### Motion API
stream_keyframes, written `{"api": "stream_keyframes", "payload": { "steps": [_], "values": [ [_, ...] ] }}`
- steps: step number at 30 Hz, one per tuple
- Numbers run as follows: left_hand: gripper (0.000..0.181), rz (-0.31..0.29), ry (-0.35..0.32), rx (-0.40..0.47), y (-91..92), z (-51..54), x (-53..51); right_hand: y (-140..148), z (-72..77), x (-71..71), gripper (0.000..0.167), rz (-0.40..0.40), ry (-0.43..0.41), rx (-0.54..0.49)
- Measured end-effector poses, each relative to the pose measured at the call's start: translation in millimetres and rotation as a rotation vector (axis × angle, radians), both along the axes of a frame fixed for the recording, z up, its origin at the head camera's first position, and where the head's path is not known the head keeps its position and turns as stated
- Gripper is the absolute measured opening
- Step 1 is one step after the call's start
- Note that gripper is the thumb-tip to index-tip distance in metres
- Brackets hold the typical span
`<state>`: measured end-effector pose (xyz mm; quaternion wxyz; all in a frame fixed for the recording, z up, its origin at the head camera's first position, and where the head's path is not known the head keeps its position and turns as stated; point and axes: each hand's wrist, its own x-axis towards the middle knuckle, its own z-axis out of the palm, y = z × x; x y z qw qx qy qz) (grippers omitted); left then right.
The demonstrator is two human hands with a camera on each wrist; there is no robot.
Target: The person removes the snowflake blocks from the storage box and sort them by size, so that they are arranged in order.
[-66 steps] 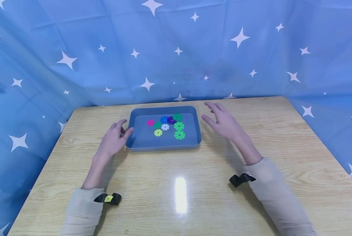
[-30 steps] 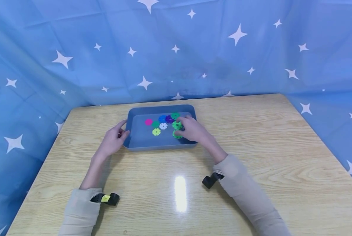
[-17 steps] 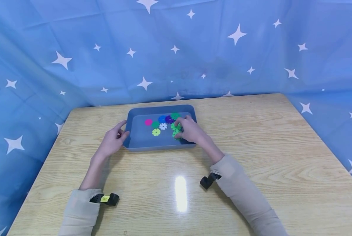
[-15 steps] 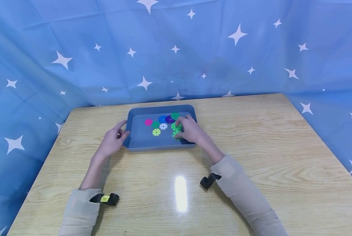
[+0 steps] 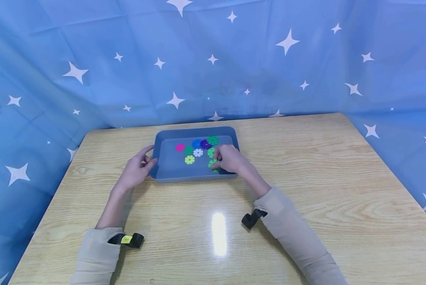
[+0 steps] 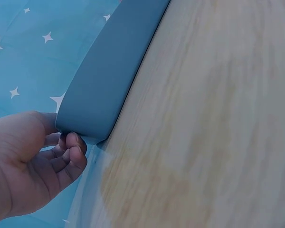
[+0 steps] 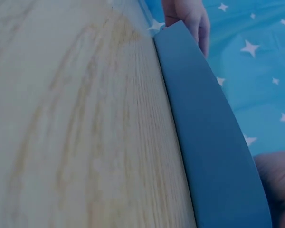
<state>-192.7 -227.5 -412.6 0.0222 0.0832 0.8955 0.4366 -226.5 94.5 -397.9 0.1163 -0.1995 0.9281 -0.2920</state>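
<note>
A blue-grey tray (image 5: 170,172) lies at the back of the wooden table. Inside it are several notched interlocking discs: pink (image 5: 180,147), yellow (image 5: 189,160), white (image 5: 198,152), blue (image 5: 196,143), purple (image 5: 205,145) and greens such as the one at the back (image 5: 213,140). My left hand (image 5: 136,170) grips the tray's left side; the left wrist view shows its fingers (image 6: 75,159) curled at the outer corner. Over the tray's right part, my right hand (image 5: 231,159) pinches the nearest green disc (image 5: 213,165), partly covering it. In the right wrist view the tray wall hides those fingertips.
The wooden table (image 5: 184,221) extends in front and to both sides of the tray. A blue curtain with white stars (image 5: 213,79) hangs right behind the table's back edge. Black wrist cameras (image 5: 253,218) sit at both sleeves.
My right hand has come in from right of the tray to the green discs, and its fingers have drawn together. The front green disc has shifted slightly nearer. The left hand stays at the tray's side.
</note>
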Motion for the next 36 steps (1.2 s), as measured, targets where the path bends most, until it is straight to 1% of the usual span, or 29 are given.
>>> {"api": "stream_keyframes", "payload": {
  "steps": [9,15,22,27,32,36],
  "values": [
    [0.054,0.023,-0.045,0.100,-0.7,-2.5,-1.6,5.6,1.7,-1.1,0.020,0.020,-0.043,-0.152],
    [0.054,0.025,-0.061,0.137,-1.1,-2.3,-1.3,9.9,5.8,-3.3,0.017,-0.016,-0.059,-0.245],
    [0.054,0.036,-0.077,0.129,0.0,-1.2,-1.8,20.5,14.3,-4.6,0.017,-0.056,-0.036,-0.342],
    [0.054,0.040,-0.093,0.136,-1.0,0.2,0.1,31.1,18.3,-7.0,0.017,-0.073,-0.023,-0.376],
    [0.055,0.035,-0.095,0.127,-1.6,1.1,2.0,43.6,21.0,-10.8,0.017,-0.122,-0.035,-0.397],
    [0.056,0.021,-0.098,0.136,-0.5,1.8,1.9,54.3,24.1,-13.8,0.019,-0.179,-0.047,-0.430]
  ]
}}
